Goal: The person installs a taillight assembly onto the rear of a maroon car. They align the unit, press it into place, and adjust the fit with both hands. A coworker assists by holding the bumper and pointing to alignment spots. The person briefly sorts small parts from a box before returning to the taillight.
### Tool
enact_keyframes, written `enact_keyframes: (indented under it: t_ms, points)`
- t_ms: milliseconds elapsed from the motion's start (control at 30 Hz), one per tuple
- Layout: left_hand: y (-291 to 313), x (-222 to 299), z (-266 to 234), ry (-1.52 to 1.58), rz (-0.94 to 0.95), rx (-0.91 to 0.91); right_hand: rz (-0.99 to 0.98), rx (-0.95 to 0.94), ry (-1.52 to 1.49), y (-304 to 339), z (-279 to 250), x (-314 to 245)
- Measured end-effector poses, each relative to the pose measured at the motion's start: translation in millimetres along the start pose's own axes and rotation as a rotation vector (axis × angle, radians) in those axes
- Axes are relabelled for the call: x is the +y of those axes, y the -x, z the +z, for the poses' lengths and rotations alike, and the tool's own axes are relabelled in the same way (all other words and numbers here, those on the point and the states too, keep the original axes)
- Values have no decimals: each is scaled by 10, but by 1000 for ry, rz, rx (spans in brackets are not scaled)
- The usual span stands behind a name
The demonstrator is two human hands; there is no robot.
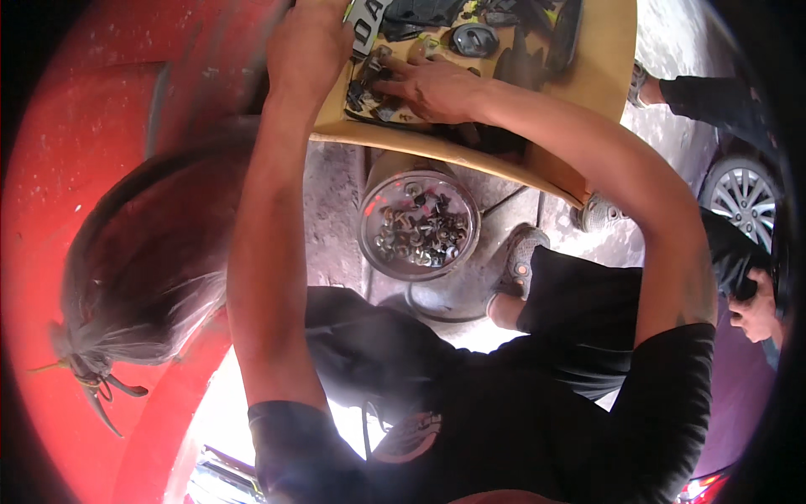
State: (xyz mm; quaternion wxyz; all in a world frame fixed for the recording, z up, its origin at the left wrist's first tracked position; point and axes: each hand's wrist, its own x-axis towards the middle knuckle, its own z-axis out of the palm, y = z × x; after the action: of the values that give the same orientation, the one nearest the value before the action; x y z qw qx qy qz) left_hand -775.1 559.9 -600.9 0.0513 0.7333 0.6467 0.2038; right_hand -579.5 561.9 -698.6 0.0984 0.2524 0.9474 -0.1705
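My left hand (311, 52) is at the top edge of the view, beside a light plate with large dark letters (366, 32). Its fingers are out of sight, so I cannot tell whether it grips the plate. My right hand (441, 88) reaches over a cardboard box (606, 63), fingers stretched out among small dark and metal parts (361, 94). No held object shows in it. A glossy black oval part (473, 39) lies just beyond this hand, near several other dark plastic pieces (519, 67).
Below the box stands a round bucket (477, 220) of bolts and nuts (428, 231). A tied dark plastic bag (159, 252) rests against a red car panel (75, 109). At right are a car wheel (743, 197), another person's hand (756, 307) and a dark-trousered leg (714, 101).
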Motion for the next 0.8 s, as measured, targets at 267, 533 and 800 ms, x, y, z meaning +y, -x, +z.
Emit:
enact_keyframes:
  t_ms: [267,533,800]
  points:
    - [7,7,-3,0,-9,9,-218,77,18,326,150,287]
    - [30,-5,-7,22,-2,16,-34,154,-21,-4,-206,118]
    - [40,-8,-19,61,-6,14,-197,310,97,-107,-65,214]
